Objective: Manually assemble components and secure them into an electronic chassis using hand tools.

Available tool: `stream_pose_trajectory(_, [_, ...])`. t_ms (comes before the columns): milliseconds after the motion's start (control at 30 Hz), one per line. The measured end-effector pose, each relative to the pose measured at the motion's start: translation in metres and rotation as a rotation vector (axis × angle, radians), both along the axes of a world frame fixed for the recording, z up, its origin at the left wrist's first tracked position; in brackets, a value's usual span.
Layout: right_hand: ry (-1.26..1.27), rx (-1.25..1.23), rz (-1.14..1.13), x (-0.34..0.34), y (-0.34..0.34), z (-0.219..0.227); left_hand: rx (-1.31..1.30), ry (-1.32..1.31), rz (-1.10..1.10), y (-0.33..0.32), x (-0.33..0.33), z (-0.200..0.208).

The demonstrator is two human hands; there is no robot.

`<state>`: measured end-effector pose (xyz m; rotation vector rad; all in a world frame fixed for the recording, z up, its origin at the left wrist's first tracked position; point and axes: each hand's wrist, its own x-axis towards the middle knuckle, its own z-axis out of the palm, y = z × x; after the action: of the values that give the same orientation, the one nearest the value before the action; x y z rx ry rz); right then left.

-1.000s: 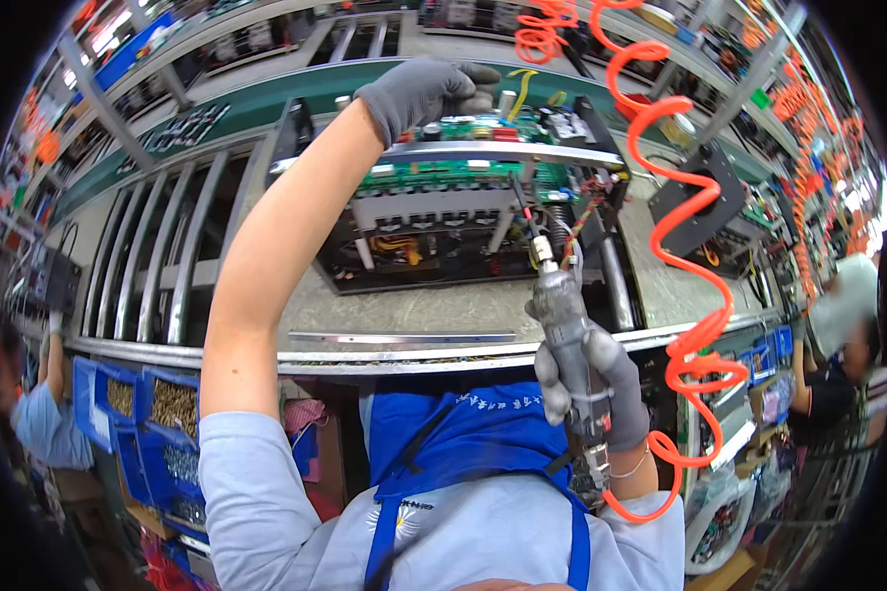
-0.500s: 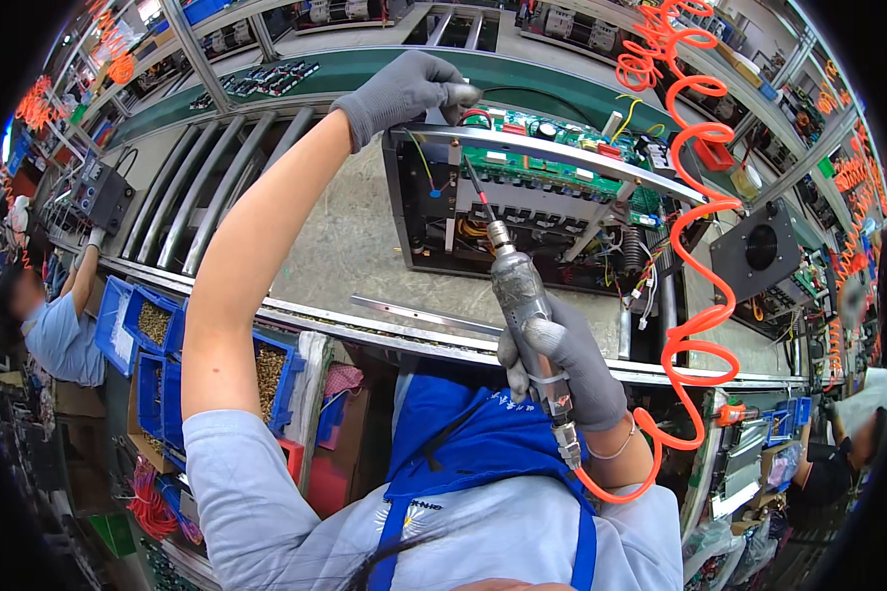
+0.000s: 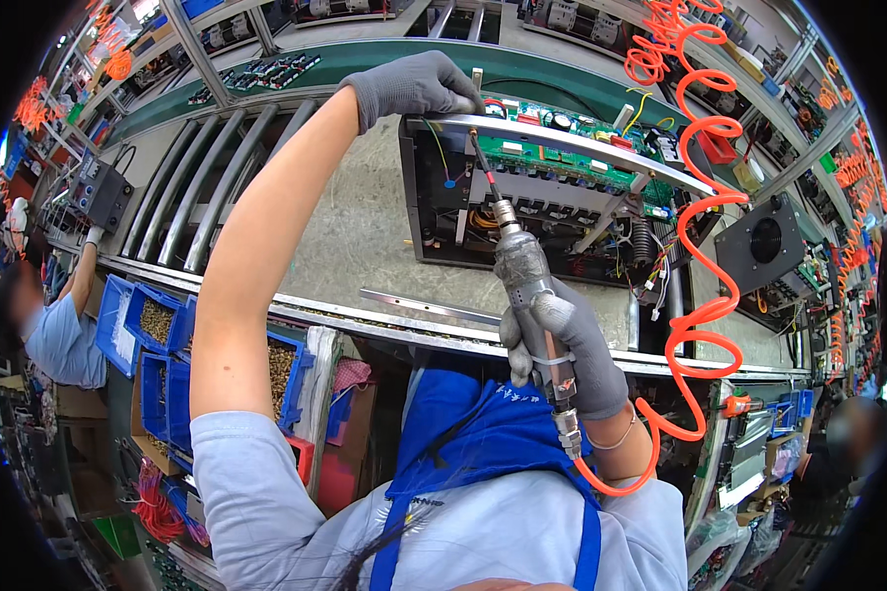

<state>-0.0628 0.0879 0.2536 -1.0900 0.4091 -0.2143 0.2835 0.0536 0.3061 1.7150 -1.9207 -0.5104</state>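
Observation:
In front of me is an open black equipment chassis (image 3: 429, 231) with a green circuit board (image 3: 562, 163) inside. A silver metal bar (image 3: 572, 150) runs along its upper side. My left hand (image 3: 409, 87), in a grey glove, grips the bar near its left end with bent fingers; the fingertips are partly hidden. My right hand (image 3: 581, 345), also gloved, is wrapped round a pneumatic screwdriver (image 3: 524, 271). The tool tilts up to the left, its bit tip meeting a brass-coloured screw (image 3: 474, 134) on the bar. A coiled orange air hose (image 3: 705, 340) trails from its rear end.
A loose metal strip (image 3: 429, 307) lies on the worktop's near side. Rollers (image 3: 202, 187) are at left, above blue bins (image 3: 158, 320) of screws. Another chassis with a fan (image 3: 762, 241) stands at right. A co-worker (image 3: 64, 335) is at far left.
The screwdriver's bit has moved up from below the bar onto the screw. My left hand has shifted slightly right along the bar. The chassis appears a little further right.

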Motion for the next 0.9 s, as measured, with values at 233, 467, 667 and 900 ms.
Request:
stream_pose_trajectory(233, [-0.264, 0.475, 0.055, 0.007, 0.010, -0.020, 0.086, -0.037, -0.023, -0.006, 0.005, 0.001])
stream_pose_trajectory(467, [-0.385, 0.644, 0.052, 0.026, 0.039, -0.020, 0.165, -0.085, 0.014, -0.011, 0.008, 0.006])
stream_pose_trajectory(667, [-0.439, 0.762, 0.017, 0.033, 0.052, -0.015, 0.132, -0.036, -0.052, -0.014, 0.013, 0.002])
stream_pose_trajectory(900, [-0.464, 0.732, -0.047, 0.044, 0.065, -0.014, 0.155, 0.040, -0.101, -0.008, 0.015, 0.004])
